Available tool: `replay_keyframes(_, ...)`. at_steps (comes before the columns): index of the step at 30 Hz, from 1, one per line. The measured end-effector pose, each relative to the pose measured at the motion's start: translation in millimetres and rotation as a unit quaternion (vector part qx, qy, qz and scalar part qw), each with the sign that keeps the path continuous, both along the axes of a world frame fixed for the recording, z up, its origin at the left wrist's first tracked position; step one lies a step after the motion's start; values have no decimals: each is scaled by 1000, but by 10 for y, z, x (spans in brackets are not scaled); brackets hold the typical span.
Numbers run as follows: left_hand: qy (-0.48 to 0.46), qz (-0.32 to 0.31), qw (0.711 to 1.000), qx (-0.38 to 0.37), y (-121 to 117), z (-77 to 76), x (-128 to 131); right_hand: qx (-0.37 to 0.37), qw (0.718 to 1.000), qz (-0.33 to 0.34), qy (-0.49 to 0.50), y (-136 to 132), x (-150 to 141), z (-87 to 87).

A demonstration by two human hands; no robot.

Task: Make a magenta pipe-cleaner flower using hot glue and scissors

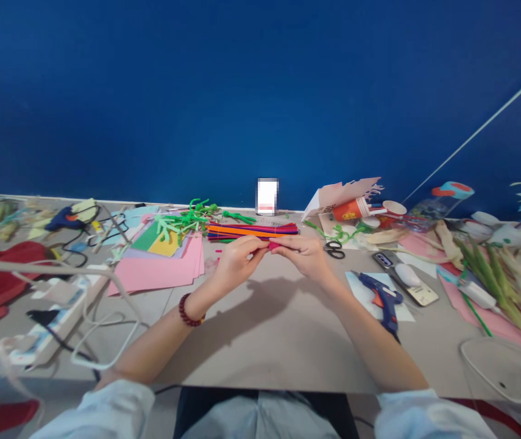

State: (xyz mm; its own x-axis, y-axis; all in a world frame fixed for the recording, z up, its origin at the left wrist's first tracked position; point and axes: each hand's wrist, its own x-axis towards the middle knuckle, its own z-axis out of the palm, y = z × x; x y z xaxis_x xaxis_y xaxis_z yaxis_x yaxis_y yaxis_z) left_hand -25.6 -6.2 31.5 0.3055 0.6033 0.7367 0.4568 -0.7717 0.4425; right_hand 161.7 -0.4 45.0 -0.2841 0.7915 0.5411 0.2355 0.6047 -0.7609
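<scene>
Directly before you, the pale grey tabletop (260, 347) extends forward from your light blue sleeves (111, 410). On your left, near its front edge, a white multi-socket power strip (69, 314) lies amid white and black cables. Your left wrist carries a dark red bead bracelet (187, 311). On your right, a dark blue glue gun with an orange trigger (388, 306) rests on a light blue sheet (405, 312), just beside a smartphone (423, 295).

Your left hand (238, 259) and right hand (306, 256) meet above the table's middle. Both are narrowed to a fingertip pinch on a small magenta piece (273, 246); the fingers hide most of its shape. Overlapping pink paper sheets (150, 273) lie to the left of your hands; black-handled scissors (334, 250) lie just right of your right hand.

Beyond your hands, a bundle of multicoloured fuzzy stems (251, 231) lies crosswise. Farther back, bent green fuzzy stems (196, 214) form a tangle. A plain blue wall (260, 91) stands behind the table.
</scene>
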Motion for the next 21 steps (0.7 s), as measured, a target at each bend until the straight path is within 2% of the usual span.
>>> replay_keyframes(4, -1, 0, 1000, -2, -5, 11, 4, 24, 1000, -17, -1, -12, -15, -40)
replay_keyframes(9, -12, 0, 1000, -11, -19, 23, 14, -1, 999, -34, -14, -16, -21, -66)
replay_keyframes(14, -9, -5, 1000, -2, -19, 38, 13, -33, 999, -3, -25, 21, 24, -31)
replay_keyframes(17, -2, -6, 1000, -1, -10, 44, 0, -22, 999, 17, -36, 34, 41, -7)
replay_keyframes(21, 13, -2, 1000, 10, -8, 39, -12, -10, 998, 8, -55, 20, 28, -14)
